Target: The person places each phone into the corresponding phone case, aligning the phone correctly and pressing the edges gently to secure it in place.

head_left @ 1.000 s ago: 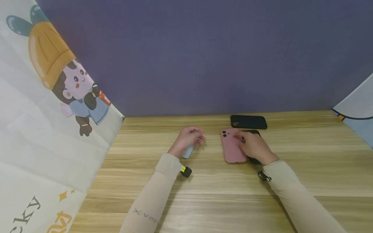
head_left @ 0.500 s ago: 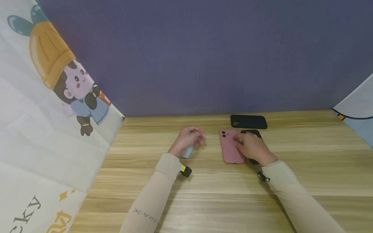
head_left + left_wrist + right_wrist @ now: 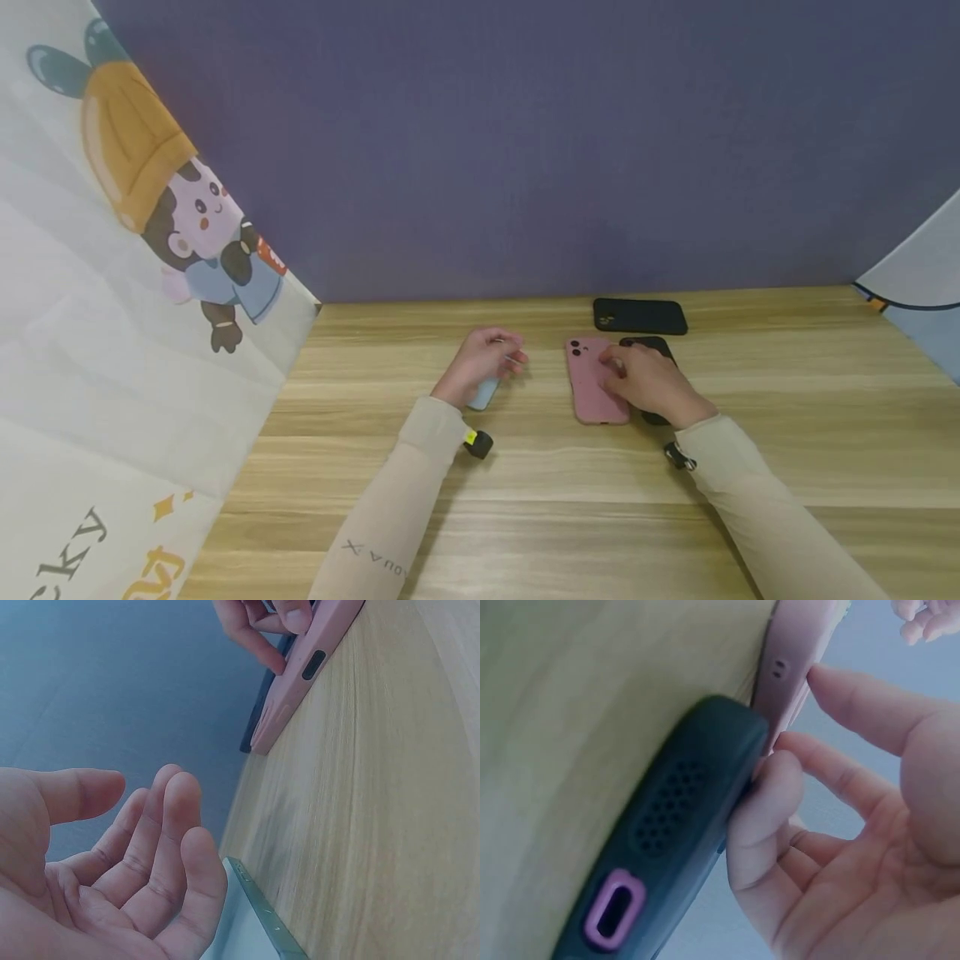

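A pink phone case lies back up on the table, its camera cutouts at the far end. My right hand is over its right side, thumb and fingertips touching its back. Partly hidden under that hand, a dark phone case lies right beside the pink one; a pink-ringed port hole shows at its end in the right wrist view. My left hand holds nothing, fingers loosely bent, above a light blue phone case that it mostly covers.
Another black phone case lies crosswise behind the pink one, near the table's back edge. A dark blue panel rises behind the wooden table. A white printed sheet borders the left side.
The pink case has shifted slightly left and toward me, with my right fingertips on it, uncovering more of the dark case's far end. My left hand has stayed in place.
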`<state>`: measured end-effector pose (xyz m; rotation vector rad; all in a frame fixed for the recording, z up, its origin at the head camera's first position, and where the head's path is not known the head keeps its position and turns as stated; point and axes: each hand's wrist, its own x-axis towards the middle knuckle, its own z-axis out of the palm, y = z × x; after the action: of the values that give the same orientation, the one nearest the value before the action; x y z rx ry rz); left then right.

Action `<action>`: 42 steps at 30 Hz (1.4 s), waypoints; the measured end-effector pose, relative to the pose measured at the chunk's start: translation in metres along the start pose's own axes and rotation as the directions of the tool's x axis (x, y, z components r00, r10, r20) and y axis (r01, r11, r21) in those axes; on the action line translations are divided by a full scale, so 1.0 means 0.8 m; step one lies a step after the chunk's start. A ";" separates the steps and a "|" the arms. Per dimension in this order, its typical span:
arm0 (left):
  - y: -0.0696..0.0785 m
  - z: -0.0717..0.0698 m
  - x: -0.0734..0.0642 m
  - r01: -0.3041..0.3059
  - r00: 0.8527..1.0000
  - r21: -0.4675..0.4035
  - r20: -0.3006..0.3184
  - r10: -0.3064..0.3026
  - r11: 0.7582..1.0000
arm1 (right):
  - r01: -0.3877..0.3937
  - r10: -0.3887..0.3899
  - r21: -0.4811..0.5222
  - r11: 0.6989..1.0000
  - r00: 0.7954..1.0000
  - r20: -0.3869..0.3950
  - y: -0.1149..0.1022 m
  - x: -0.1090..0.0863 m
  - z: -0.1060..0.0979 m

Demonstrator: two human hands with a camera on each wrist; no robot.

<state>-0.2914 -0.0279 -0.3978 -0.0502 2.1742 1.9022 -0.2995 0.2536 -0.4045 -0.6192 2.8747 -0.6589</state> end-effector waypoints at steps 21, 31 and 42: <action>-0.002 0.001 -0.001 0.011 1.000 -0.001 -0.018 -0.011 1.000 | 0.045 -0.048 0.099 0.994 0.998 0.032 0.007 0.003 -0.003; 0.000 0.001 -0.005 0.001 1.000 0.026 -0.029 -0.001 1.000 | 0.039 -0.042 0.094 0.995 0.999 0.025 0.013 0.004 -0.001; -0.001 -0.001 -0.003 -0.005 0.999 0.075 -0.048 0.008 0.997 | 0.022 -0.027 0.130 0.991 0.999 0.037 0.016 0.004 -0.003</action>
<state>-0.2888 -0.0294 -0.3978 -0.0763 2.2781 1.8396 -0.3071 0.2636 -0.4083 -0.6426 2.7660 -0.8210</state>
